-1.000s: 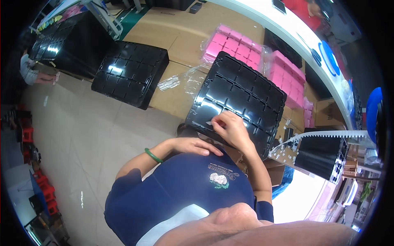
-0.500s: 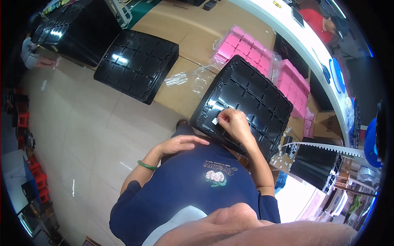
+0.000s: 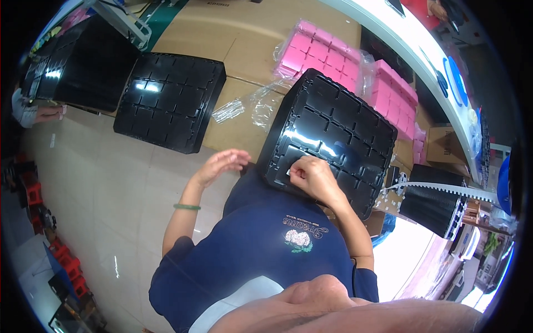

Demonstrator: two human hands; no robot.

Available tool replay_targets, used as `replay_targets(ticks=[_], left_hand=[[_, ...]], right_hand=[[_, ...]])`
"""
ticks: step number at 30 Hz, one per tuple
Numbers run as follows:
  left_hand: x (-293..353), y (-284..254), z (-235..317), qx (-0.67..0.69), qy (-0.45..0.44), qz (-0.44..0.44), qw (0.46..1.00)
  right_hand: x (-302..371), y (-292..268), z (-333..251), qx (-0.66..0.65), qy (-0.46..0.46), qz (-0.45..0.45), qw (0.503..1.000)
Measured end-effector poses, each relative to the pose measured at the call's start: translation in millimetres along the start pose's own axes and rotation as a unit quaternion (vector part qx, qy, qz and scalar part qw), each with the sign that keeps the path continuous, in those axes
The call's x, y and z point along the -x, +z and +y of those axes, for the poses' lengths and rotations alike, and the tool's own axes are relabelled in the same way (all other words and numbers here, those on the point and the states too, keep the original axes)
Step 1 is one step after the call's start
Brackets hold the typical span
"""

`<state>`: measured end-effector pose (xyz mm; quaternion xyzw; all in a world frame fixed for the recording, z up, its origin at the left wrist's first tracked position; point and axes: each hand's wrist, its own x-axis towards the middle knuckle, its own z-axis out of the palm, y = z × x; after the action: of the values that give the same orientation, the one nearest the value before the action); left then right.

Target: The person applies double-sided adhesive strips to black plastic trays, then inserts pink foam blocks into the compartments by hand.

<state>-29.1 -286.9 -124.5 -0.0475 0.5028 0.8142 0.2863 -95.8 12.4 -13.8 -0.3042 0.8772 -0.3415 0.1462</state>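
A deep stack of black plastic compartment trays [image 3: 350, 130] stands in front of me on the cardboard-covered bench. Over its near left corner, my right hand [image 3: 313, 176] is closed in a pinch. Between thumb and fingertips shows the edge of a small white piece [image 3: 288, 172], which looks like a label; most of it is hidden. My left hand [image 3: 223, 164] is raised in the air left of that stack, fingers stretched out and holding nothing. Farther left sits a second black tray stack [image 3: 166, 105], apart from both hands.
Pink trays [image 3: 319, 55] partly wrapped in clear plastic lie behind the front stack. Crumpled clear film [image 3: 244, 108] rests on the cardboard [image 3: 222, 61] between the stacks. A white shelf edge [image 3: 413, 47] curves along the right. More black trays [image 3: 430, 208] stand at the right.
My left hand has lifted away from my shirt and moved left and forward, its fingers extended. My right hand stays at the tray corner, the white piece now showing less. The view has shifted slightly.
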Motion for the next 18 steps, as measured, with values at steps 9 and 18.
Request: replay_targets(ticks=[9, 18], left_hand=[[-191.2, -36.0, 48.8, -0.196, 0.170, 0.142, 0.955], [-209.2, 9.8, 57.8, -0.132, 0.124, 0.107, 0.978]], right_hand=[[73.6, -30.7, -21.4, -0.135, 0.240, 0.103, 0.956], [12.5, 8.0, -15.3, -0.059, 0.091, 0.073, 0.991]])
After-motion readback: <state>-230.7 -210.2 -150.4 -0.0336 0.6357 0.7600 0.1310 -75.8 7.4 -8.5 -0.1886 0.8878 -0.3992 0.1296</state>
